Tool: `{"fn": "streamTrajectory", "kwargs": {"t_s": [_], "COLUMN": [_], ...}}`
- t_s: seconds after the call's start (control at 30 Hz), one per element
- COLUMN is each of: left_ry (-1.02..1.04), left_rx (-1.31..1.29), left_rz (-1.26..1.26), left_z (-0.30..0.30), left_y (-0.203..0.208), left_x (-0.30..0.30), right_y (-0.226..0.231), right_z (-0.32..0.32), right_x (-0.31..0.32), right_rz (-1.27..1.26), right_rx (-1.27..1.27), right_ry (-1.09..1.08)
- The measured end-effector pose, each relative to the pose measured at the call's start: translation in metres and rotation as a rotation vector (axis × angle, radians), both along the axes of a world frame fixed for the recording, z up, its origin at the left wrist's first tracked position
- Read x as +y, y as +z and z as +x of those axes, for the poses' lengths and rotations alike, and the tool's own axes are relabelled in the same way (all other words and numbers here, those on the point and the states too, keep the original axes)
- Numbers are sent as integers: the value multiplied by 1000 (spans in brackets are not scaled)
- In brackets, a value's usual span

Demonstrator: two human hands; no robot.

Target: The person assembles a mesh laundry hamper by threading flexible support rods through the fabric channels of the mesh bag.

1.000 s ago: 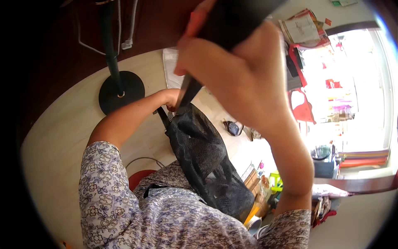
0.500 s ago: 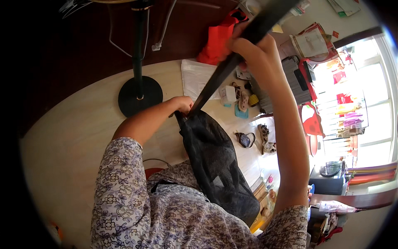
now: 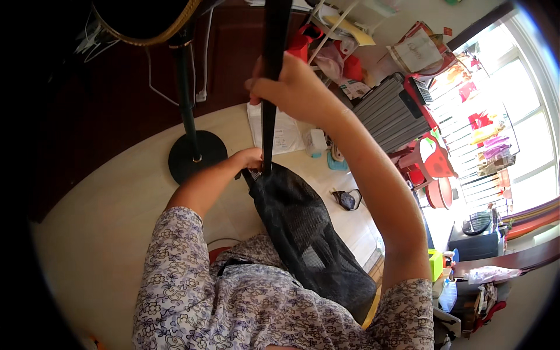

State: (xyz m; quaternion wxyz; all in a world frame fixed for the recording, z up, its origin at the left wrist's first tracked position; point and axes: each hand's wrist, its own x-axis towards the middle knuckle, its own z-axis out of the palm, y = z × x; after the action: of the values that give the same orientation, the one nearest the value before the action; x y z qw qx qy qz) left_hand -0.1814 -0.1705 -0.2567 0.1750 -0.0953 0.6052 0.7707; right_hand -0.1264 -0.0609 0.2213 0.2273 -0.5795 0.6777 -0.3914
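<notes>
A long black mesh bag (image 3: 300,216) hangs slantwise in front of my body, its lower end toward the right of my lap. My left hand (image 3: 252,158) is closed at the bag's upper edge, partly hidden by what it grips. From that spot a flat black strap-like band (image 3: 269,131) rises almost straight up, taut, past the top of the view. Higher up, my right hand (image 3: 283,84) is closed round this band, well above the left. The band's upper end is out of sight.
Left of the bag stands a dark pole on a round black base (image 3: 197,156). A white plastic sheet (image 3: 283,133), a clear container (image 3: 316,142) and a dark strapped item (image 3: 346,200) lie on the floor. Shelves and a stool (image 3: 429,160) are at right, by the window.
My right hand has moved left and somewhat up, bringing the band from a slant to nearly upright. The left hand stays at the bag's edge. The view has shifted slightly.
</notes>
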Motion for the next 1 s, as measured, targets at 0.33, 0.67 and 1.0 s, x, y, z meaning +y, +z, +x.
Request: {"fn": "streamTrajectory", "kwargs": {"t_s": [0.33, 0.67, 1.0], "left_ry": [118, 77, 231], "left_rx": [260, 66, 103], "left_rz": [115, -530, 20], "left_z": [26, 59, 84], "left_y": [32, 116, 157], "left_x": [18, 14, 28], "right_y": [-15, -67, -131], "right_z": [16, 135, 185], "right_x": [45, 43, 47], "right_rz": [-109, -59, -624], "right_rx": [78, 492, 812], "right_ry": [-33, 297, 92]}}
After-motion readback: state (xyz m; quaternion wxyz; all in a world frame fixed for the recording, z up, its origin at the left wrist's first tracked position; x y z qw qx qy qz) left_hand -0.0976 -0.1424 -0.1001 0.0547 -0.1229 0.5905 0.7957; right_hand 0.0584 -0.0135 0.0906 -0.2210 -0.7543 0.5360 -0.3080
